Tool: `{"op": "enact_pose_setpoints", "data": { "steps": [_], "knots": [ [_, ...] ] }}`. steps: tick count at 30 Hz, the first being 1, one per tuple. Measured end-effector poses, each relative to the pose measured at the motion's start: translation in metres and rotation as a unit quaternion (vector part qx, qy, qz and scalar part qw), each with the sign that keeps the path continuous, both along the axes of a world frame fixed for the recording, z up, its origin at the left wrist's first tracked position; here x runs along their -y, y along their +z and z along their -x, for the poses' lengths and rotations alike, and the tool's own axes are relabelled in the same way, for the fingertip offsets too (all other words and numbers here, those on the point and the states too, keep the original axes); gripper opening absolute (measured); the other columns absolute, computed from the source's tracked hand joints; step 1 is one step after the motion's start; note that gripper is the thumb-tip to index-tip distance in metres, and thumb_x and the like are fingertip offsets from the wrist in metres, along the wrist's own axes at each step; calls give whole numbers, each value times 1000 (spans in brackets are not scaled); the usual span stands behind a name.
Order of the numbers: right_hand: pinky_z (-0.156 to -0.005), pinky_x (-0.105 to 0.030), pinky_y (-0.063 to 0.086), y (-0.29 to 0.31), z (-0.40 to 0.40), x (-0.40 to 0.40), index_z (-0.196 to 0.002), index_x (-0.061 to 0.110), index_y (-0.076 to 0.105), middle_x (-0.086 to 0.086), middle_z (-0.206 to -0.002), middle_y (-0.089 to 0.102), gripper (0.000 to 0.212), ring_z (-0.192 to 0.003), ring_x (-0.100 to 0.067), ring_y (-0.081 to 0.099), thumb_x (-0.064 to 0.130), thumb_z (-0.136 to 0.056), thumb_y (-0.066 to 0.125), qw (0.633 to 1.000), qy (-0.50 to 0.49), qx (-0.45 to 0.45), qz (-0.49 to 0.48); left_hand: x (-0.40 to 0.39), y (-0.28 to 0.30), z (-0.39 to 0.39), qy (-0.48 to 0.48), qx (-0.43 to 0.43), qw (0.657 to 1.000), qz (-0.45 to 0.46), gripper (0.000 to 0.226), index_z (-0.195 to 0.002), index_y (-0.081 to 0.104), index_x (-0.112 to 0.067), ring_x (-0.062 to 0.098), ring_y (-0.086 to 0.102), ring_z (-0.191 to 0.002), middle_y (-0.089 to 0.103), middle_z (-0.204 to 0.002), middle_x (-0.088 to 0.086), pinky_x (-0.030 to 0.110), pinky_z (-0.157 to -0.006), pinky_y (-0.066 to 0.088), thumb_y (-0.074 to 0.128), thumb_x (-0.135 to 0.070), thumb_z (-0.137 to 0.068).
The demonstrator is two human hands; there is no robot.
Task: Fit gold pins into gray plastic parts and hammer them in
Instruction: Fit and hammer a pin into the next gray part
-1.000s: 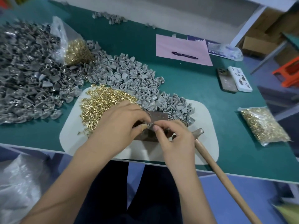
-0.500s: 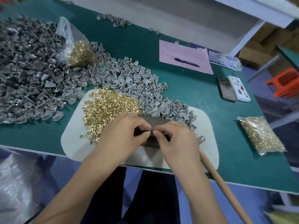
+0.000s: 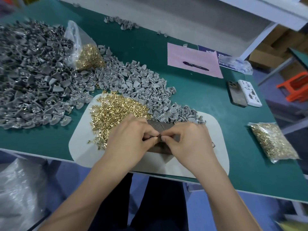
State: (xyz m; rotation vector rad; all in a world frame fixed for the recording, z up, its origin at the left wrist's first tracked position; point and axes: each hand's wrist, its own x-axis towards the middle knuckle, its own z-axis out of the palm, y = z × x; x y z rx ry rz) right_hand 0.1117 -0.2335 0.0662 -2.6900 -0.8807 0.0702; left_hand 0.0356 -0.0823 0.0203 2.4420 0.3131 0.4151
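A pink sheet of paper (image 3: pixel 191 60) is laid flat on the green bench (image 3: pixel 191 97) toward its far side, and a dark pen (image 3: pixel 195 66) is placed on it. Just beside the sheet's right edge a crumpled clear plastic bag (image 3: pixel 236 65) is seen over a blue printed card (image 3: pixel 207 52). Nearer the right edge, a dark smartphone (image 3: pixel 236 94) and a white rectangular device (image 3: pixel 249 93) are set side by side. Beyond the bench an orange plastic stool (image 3: pixel 294 86) and brown cardboard boxes (image 3: pixel 276 42) are visible.

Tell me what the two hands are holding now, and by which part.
Both the left hand and the right hand pinch one small dark piece between their fingertips, over the metal block. Which part they hold cannot be told.
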Motion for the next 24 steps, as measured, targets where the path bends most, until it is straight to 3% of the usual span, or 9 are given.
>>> {"op": "enact_pose_setpoints", "data": {
  "steps": [5, 12, 15, 17, 19, 21, 24],
  "knots": [
    [-78, -37, 52, -11, -2, 4, -86, 44, 80, 16, -75, 70, 9, -80, -10, 63, 36, -82, 78, 996, -35, -52, -66, -3, -2, 0, -4, -1, 1000, -1, 9, -85, 74, -47, 5, 43, -83, 57, -73, -21, 30, -62, 44, 77, -54, -80],
    [-78, -38, 52, -25, -1, 10, -92, 38, 81, 15, -79, 70, 11, -80, -7, 62, 30, -85, 78, 995, 9, -11, -95, -2, 1, 2, -34, 8, 999, -32, 8, -92, 76, -41, 9, 44, -87, 62, -84, -21, 36, -67, 49, 72, -46, -87],
    [-79, -16, 48, -35, 11, 32, -104, 28, 80, 15, -89, 67, 15, -85, -3, 63, 25, -90, 77, 971, -44, -4, -233, -2, -2, 4, -36, 11, 999, -30, 10, -96, 76, -39, 9, 47, -90, 62, -88, -23, 36, -68, 49, 72, -42, -88],
    [-82, -9, 43, -44, 23, 61, -103, 29, 78, 13, -93, 63, 12, -90, -3, 60, 23, -94, 72, 949, -131, 65, -279, -3, -4, 5, -43, 17, 999, -19, 9, -96, 76, -38, 9, 48, -90, 61, -88, -23, 37, -68, 49, 73, -39, -87],
    [-90, -28, 47, -54, 30, 95, -110, 27, 75, 5, -102, 60, 16, -98, -13, 54, 27, -94, 70, 939, -233, 107, -228, -3, -5, 5, -50, 24, 998, -22, 9, -95, 76, -37, 8, 48, -90, 62, -87, -22, 35, -67, 49, 73, -39, -87],
    [-92, -45, 45, -64, 33, 119, -124, 24, 70, -5, -115, 56, 34, -107, -27, 46, 37, -92, 69, 945, -305, 53, -107, -2, -6, 4, -55, 24, 998, -23, 8, -95, 75, -38, 6, 48, -90, 61, -88, -23, 33, -67, 47, 72, -39, -87],
    [-89, -44, 41, -74, 33, 133, -127, 18, 68, -6, -113, 55, 34, -103, -30, 45, 29, -95, 68, 959, -278, -3, -51, 1, -8, 1, -59, 20, 998, -17, 8, -95, 75, -39, 6, 49, -93, 60, -88, -23, 33, -68, 47, 72, -37, -88]
  ]
}}
